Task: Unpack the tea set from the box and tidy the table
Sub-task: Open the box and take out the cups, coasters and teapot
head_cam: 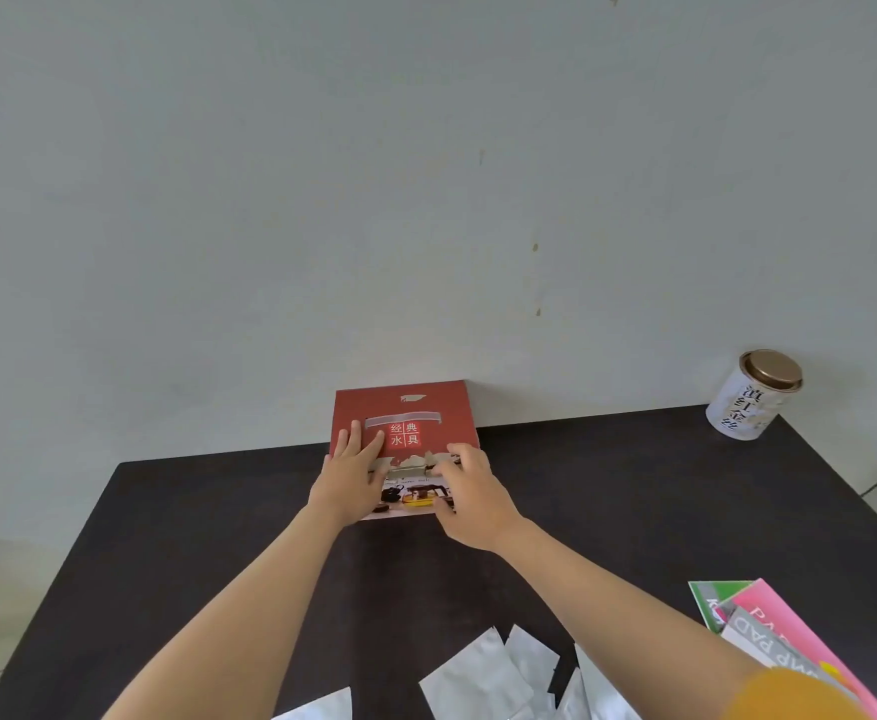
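Note:
A red tea set box [426, 407] with white Chinese characters and a teaware picture stands at the far edge of the dark table [192, 517], against the wall. My left hand [350, 472] lies flat on the box's front face with straight fingers. My right hand [470, 493] has curled fingers at the lower right part of the box, pinching at a pale strip across its face. The box is closed and its contents are hidden.
A white tea tin [753, 394] with a gold lid stands at the table's far right corner. Several silver foil sachets [483, 678] lie at the near edge. Pink, green and grey pads [769, 615] are stacked at the near right.

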A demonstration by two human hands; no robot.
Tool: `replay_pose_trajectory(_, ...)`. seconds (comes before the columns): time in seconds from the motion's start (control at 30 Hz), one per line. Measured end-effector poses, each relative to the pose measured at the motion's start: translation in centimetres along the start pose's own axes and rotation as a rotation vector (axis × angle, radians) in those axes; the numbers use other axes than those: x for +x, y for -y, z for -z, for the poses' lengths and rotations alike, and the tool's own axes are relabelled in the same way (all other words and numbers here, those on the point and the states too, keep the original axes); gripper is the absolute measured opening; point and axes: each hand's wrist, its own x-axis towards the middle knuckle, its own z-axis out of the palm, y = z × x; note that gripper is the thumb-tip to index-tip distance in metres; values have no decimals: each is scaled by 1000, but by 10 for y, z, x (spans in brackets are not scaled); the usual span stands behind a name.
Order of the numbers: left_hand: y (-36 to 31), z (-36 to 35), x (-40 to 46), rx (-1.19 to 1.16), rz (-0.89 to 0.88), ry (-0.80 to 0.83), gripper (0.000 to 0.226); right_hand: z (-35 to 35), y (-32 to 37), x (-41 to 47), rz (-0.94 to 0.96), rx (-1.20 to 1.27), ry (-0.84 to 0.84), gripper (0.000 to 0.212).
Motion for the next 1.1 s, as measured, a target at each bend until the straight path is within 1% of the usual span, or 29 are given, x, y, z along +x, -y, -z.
replay_pose_trajectory(0.13, 3, -5, -1, -59, -16, -43, 57, -6, 4, 7, -43, 21, -46, 35)
replay_pose_trajectory(0.27, 3, -6, -2, -67, -17, -65, 57, -10, 7, 10, -74, 38, -104, 36)
replay_pose_trajectory(0.53, 2, -11, -1, -35, -5, -87, 58, -13, 9, 8, -73, 49, -118, 35)
replay_pose_trajectory(0.73, 1, -13, -3, -38, -5, -105, 61, -18, 11, 6, -86, 72, -139, 40)
replay_pose_trajectory(0.83, 1, -15, -4, -35, 5, -121, 64, -14, 8, 5, -79, 83, -114, 38)
replay_pose_trajectory(1.0, -1, -20, -3, -57, 26, -166, 67, -8, 1, 3, -2, 11, -19, 38)
replay_pose_trajectory(1.07, -1, -21, -4, -60, 27, -176, 70, -4, 0, 2, 4, 54, -12, 39)
replay_pose_trajectory(1.1, -1, -22, -5, -62, 31, -190, 74, -3, -1, 2, 1, 89, -41, 40)
